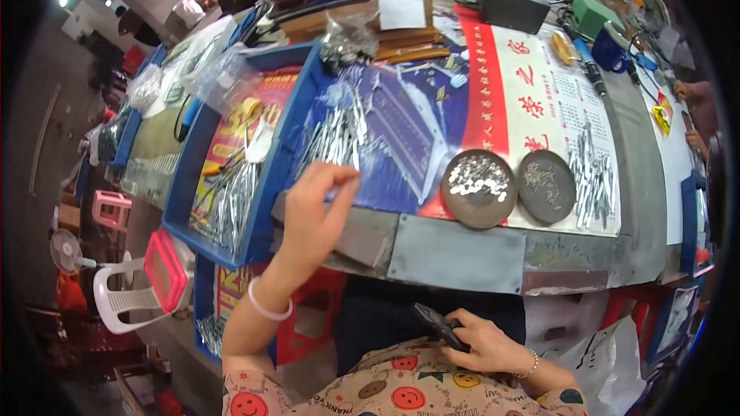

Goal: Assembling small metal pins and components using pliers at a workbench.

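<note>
My left hand (314, 206) is over the front of the workbench, thumb and forefinger drawn together. Whatever lies between those fingertips is too small to make out. Just beyond them, a heap of thin silvery metal strips (333, 135) is spread on a blue printed sheet (397, 127). Low in front of my body, my right hand (491, 348) grips a black pliers-like hand tool (438, 325), its tip pointing up and left. To the right on the bench are a round dish of shiny small discs (479, 179) and a darker dish of tiny metal parts (546, 186).
Left of the bench, a blue tray (176, 199) holds more metal strips. Another pile of strips (592, 177) lies on the calendar sheet (570, 100) at right. A black box (512, 4), a blue mug (611, 48) and a clear bag (348, 42) stand farther back.
</note>
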{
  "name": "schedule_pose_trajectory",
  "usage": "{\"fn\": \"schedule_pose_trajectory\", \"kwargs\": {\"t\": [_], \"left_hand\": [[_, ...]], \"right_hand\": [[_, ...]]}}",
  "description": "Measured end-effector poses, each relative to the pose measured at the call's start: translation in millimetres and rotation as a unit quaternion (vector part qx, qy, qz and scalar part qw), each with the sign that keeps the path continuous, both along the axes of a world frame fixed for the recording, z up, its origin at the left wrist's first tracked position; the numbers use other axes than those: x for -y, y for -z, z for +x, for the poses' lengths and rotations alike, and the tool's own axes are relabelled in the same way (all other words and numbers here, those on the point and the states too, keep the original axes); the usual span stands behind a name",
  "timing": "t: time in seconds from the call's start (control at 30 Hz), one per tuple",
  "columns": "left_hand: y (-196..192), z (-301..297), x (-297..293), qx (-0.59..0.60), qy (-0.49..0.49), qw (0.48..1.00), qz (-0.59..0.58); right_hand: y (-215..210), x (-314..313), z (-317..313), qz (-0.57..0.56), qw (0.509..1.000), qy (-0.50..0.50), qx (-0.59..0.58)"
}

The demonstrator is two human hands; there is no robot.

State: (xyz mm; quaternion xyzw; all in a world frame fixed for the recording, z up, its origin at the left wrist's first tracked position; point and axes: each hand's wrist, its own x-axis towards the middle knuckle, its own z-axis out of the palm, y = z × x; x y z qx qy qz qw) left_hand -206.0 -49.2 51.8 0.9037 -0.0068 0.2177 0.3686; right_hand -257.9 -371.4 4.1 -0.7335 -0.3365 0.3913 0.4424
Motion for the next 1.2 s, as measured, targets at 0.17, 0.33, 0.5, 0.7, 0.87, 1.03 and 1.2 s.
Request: {"fn": "schedule_pose_trajectory", "kwargs": {"t": [0.17,0.33,0.5,0.7,0.87,1.03,1.2], "left_hand": [[37.4,122.6,-45.9,-0.083,-0.125,0.977,0.149],[39.3,187.6,-56.8,-0.295,-0.202,0.893,0.273],[48.5,199.9,-49.6,-0.307,-0.168,0.893,0.283],[50.1,197.0,-35.6,-0.273,-0.175,0.869,0.373],[42.4,187.9,-35.7,-0.268,-0.175,0.884,0.341],[25.8,145.5,-45.9,0.008,-0.109,0.990,0.094],[-5.0,66.1,-11.8,0.025,0.024,0.930,-0.366]], "right_hand": [[12.5,13.5,2.2,0.017,0.998,0.051,-0.022],[26.1,16.8,12.0,0.034,0.998,0.044,-0.025],[32.5,14.8,15.6,0.064,0.997,0.027,-0.024],[26.7,10.6,15.0,0.054,0.998,-0.010,0.003],[20.4,7.5,3.7,0.066,0.997,-0.014,0.037],[13.3,0.1,-7.0,0.044,0.998,-0.032,0.033],[8.2,-8.0,-13.7,0.045,0.997,-0.050,0.044]]}}
